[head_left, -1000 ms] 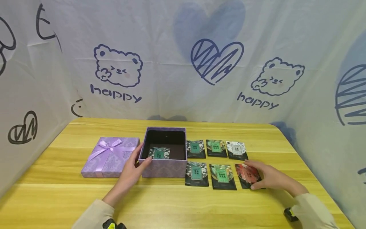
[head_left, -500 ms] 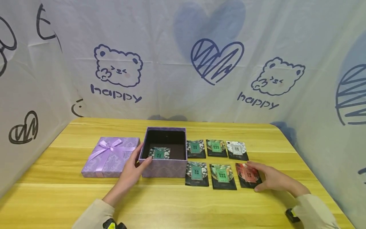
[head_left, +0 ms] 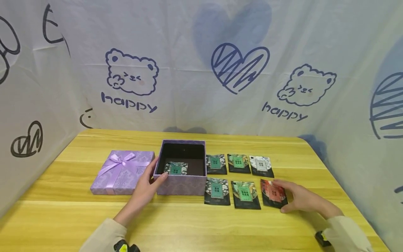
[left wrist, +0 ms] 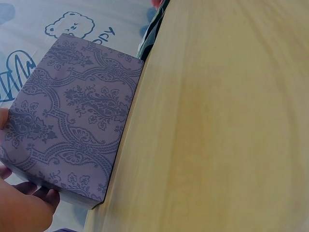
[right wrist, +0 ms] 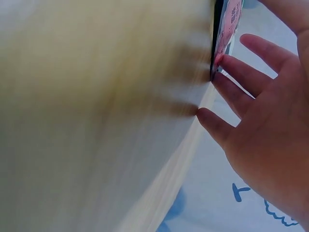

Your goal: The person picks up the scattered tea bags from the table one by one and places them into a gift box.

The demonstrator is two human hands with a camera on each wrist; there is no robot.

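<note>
With my left hand [head_left: 146, 187] I grip an open-topped purple patterned box [head_left: 182, 185]; my right hand [head_left: 301, 197], spread wide, touches a flat red-and-black packet [head_left: 272, 193] to its left.

On the purple square open box [head_left: 181, 185]: damask scrollwork outside, black inside; on the lilac square bow-tied lid [head_left: 127, 178]: tonal damask, lilac ribbon [head_left: 114, 176]; on the red flat rectangular sachet [head_left: 273, 194]: red artwork over black; on the three teal-labelled flat sachets [head_left: 217, 191]: white florals; on the yellow wood-grain tabletop [head_left: 189, 224]: darker streaks; on the white cloth backdrop [head_left: 189, 113]: blue line-drawn bears [head_left: 132, 73], hearts [head_left: 240, 68].
</note>
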